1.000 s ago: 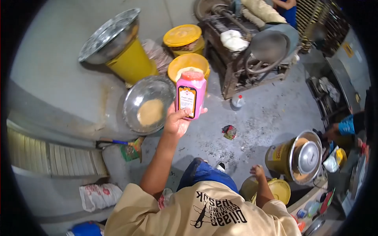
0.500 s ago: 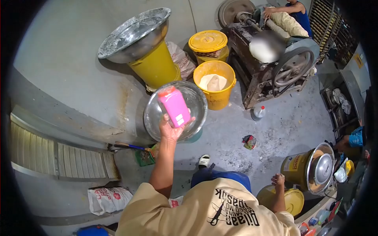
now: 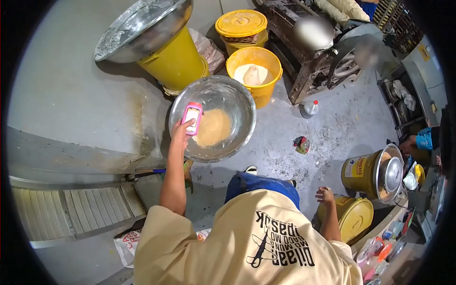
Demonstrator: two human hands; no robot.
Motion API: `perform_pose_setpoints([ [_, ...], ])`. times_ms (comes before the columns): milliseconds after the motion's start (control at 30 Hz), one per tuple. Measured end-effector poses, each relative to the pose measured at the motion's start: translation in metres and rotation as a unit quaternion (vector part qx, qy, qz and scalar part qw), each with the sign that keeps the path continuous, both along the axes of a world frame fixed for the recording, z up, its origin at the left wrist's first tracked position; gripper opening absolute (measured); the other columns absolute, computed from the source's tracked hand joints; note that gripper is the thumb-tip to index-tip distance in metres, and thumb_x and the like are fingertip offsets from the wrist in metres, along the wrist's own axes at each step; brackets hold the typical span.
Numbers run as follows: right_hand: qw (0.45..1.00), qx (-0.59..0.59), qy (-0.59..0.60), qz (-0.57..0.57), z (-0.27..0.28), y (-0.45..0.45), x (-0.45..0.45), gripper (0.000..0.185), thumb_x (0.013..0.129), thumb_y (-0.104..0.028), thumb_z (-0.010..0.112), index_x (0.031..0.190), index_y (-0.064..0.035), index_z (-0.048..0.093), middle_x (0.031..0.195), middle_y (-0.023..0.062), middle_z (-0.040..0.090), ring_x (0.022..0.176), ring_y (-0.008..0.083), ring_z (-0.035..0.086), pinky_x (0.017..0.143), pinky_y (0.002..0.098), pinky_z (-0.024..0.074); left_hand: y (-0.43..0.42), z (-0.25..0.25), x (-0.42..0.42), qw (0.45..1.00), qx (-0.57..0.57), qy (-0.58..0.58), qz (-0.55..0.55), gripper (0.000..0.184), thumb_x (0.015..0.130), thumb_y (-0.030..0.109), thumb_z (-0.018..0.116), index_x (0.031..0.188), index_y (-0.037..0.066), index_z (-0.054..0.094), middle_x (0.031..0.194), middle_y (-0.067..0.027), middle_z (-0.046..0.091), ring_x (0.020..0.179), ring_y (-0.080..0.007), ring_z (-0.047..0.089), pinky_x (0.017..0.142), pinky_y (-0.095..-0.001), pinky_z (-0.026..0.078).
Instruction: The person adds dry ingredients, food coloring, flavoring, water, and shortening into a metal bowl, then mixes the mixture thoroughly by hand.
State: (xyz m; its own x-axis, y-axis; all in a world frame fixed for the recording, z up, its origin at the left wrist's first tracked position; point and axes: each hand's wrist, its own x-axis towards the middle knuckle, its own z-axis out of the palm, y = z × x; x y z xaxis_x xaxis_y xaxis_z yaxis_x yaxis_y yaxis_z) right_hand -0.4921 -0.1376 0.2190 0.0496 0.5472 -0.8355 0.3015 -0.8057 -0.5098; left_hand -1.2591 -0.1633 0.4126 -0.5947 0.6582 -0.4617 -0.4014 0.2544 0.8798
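Pink jar [image 3: 193, 117], gripped in left hand [image 3: 180, 132], (thumb across front)

The bottle [image 3: 194, 117] is bright pink, with a reddish cap [image 3: 194, 104] and a mostly white label [image 3: 192, 113]; the basin [image 3: 243, 126] is silvery grey and the grains [image 3: 214, 128] in it pale tan. The nearby open bucket [image 3: 267, 93] is orange-yellow, its powder [image 3: 240, 75] off-white. The shirt [image 3: 228, 237] is beige, printed with black lettering [image 3: 300, 244], the trousers [image 3: 263, 187] are blue, and the grey floor [image 3: 280, 142] is mottled with dark specks.
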Motion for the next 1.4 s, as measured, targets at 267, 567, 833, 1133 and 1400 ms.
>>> perform_pose_setpoints([
  [267, 0.994, -0.017, 0.062, -0.086, -0.004, -0.061, 0.034, 0.009, 0.094, -0.023, 0.060, 0.090, -0.0142, 0.059, 0.077, 0.0015, 0.058, 0.064, 0.0190, 0.061, 0.054, 0.0372, 0.0466, -0.006, -0.022, -0.048, 0.996, -0.071, 0.034, 0.032, 0.048, 0.078, 0.013, 0.086, 0.119, 0.001, 0.065, 0.101, -0.0102, 0.072, 0.085, -0.0210, 0.072, 0.079, -0.0363, 0.057],
  [567, 0.994, -0.016, 0.074, -0.082, -0.015, -0.041, 0.015, 0.009, 0.094, -0.022, 0.058, 0.089, -0.0153, 0.057, 0.073, 0.0011, 0.056, 0.060, 0.0169, 0.058, 0.051, 0.0343, 0.0410, -0.008, -0.020, -0.055, 0.996, -0.057, 0.054, 0.043, 0.051, 0.077, 0.012, 0.088, 0.120, -0.001, 0.065, 0.104, -0.0114, 0.072, 0.091, -0.0224, 0.071, 0.080, -0.0358, 0.056],
  [833, 0.999, 0.036, -0.022, 0.024, 0.018, 0.004, -0.032, 0.043, 0.093, -0.032, 0.062, 0.130, -0.0082, 0.060, 0.109, 0.0108, 0.069, 0.094, 0.0290, 0.072, 0.083, 0.0478, 0.0546, -0.011, -0.026, -0.060, 0.993, -0.062, 0.090, 0.055, 0.059, 0.074, 0.017, 0.090, 0.122, -0.005, 0.064, 0.107, -0.0147, 0.072, 0.094, -0.0241, 0.070, 0.089, -0.0371, 0.053],
  [1133, 0.999, 0.033, -0.005, 0.019, 0.027, -0.020, -0.015, 0.045, 0.093, -0.034, 0.065, 0.129, -0.0086, 0.058, 0.105, 0.0114, 0.069, 0.086, 0.0286, 0.072, 0.071, 0.0457, 0.0547, -0.021, -0.046, -0.057, 0.992, -0.054, 0.104, 0.057, 0.055, 0.075, 0.015, 0.088, 0.121, -0.008, 0.065, 0.109, -0.0160, 0.072, 0.098, -0.0225, 0.069, 0.091, -0.0363, 0.051],
  [1400, 1.000, -0.007, -0.017, 0.018, 0.001, -0.022, -0.010, 0.044, 0.093, -0.035, 0.063, 0.127, -0.0074, 0.060, 0.103, 0.0114, 0.069, 0.084, 0.0276, 0.071, 0.069, 0.0435, 0.0553, -0.013, -0.037, -0.048, 0.991, 0.029, 0.022, 0.128, 0.043, 0.078, 0.010, 0.086, 0.114, -0.005, 0.068, 0.102, -0.0133, 0.073, 0.089, -0.0212, 0.071, 0.078, -0.0334, 0.055],
])
